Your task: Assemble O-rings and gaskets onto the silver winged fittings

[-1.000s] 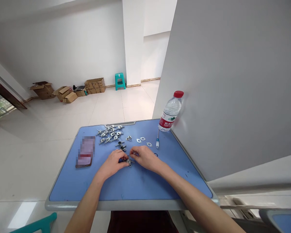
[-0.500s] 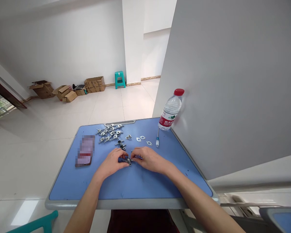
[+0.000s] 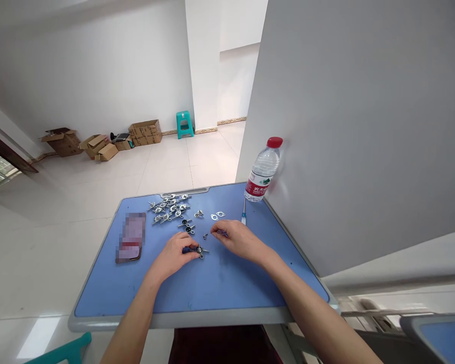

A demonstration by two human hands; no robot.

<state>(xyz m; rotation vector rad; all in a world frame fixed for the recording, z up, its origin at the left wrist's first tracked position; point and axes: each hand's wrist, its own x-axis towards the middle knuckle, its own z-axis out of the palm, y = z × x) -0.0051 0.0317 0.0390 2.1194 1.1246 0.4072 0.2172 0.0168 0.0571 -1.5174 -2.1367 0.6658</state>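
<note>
My left hand is closed on a small metal fitting with a round dark-centred opening and thin side stems. Something dark blue sits at the fitting's left, under my fingers. My right hand hovers to the upper right, fingertips pinched; a bluish, shiny thing shows beneath them, too covered to name. Small screws lie between the hands. Beyond my right fingers are two flat oval gaskets. Two dark-centred fittings rest above my left hand.
Several metal fittings are heaped at the desk's far left, beside small metal pieces. A phone lies left. A screwdriver lies right, near a water bottle against the grey partition.
My right hand has moved off the fitting, up and to the right, uncovering the small screws and covering one gasket. My left hand stays on the fitting. The view has shifted slightly.
</note>
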